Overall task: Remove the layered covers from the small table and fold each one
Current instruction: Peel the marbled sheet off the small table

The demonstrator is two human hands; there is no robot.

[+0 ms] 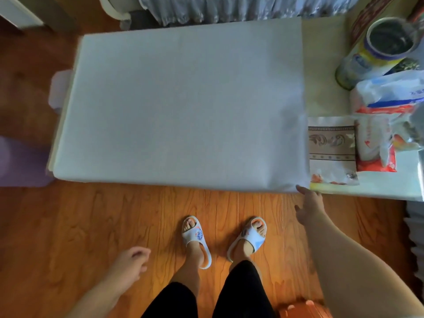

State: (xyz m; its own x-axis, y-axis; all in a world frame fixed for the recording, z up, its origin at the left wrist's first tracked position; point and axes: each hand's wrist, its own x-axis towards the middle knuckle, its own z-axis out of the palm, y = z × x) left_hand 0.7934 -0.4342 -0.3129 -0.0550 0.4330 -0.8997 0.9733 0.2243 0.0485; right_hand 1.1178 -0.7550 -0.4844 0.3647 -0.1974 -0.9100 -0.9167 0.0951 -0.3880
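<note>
White cover [181, 106] lies flat and smooth over most of the small table [321, 65], reaching from the table's left edge to a straight edge partway along the right side, where a strip of pale yellow layer [321, 92] shows beyond it. At the far left, a purple stool [20, 161] stands on the wooden floor [91, 214] beside the table. Lower down, the left hand [132, 261] hangs in front of the person with its fingers loosely curled, holding nothing, well apart from the table. To its right stand two feet in white slippers [197, 239] on the floor. Further right, the right hand [308, 207] reaches up to the near right corner of the white cover, its fingers extended and the fingertips at the cover's edge; whether they pinch the fabric cannot be told. Just beside that corner a folded patterned cloth [331, 148] lies on the table. At the far right are plastic packets [380, 125] in white, red and blue, with a round tin [376, 51] standing behind them near the table's back edge.
</note>
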